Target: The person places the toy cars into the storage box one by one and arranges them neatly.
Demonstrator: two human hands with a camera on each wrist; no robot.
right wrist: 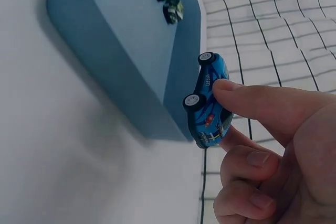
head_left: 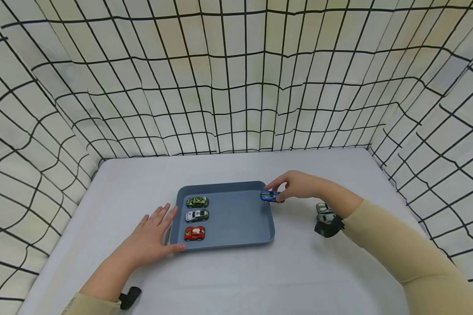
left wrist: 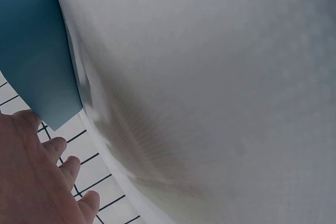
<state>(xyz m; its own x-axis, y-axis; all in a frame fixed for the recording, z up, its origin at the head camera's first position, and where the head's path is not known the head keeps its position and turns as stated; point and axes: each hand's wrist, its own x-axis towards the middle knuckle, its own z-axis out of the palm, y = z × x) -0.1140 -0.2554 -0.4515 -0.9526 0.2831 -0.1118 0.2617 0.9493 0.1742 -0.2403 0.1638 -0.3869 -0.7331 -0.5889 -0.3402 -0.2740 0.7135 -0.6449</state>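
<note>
One blue car (right wrist: 210, 103) up at the tray's right edge, pinched between thumb and fingers of the right hand (head_left: 299, 184)! One tray (head_left: 236, 218), three cars in it, stacked in a column along the left side: green camouflage car (head_left: 197, 201) at the far end, white car (head_left: 197, 215) in the middle, red car (head_left: 195, 233) nearest. Two more cars (head_left: 325, 217) sit out on the table (head_left: 236, 280) beneath the right forearm, partly covered. And the left hand (head_left: 151, 240), fingers spread, thumb at the tray's near-left corner! Broad tray floor runs from that column to the right wall; tabletop borders all four edges, with grid walls (head_left: 236, 87) beyond.
</note>
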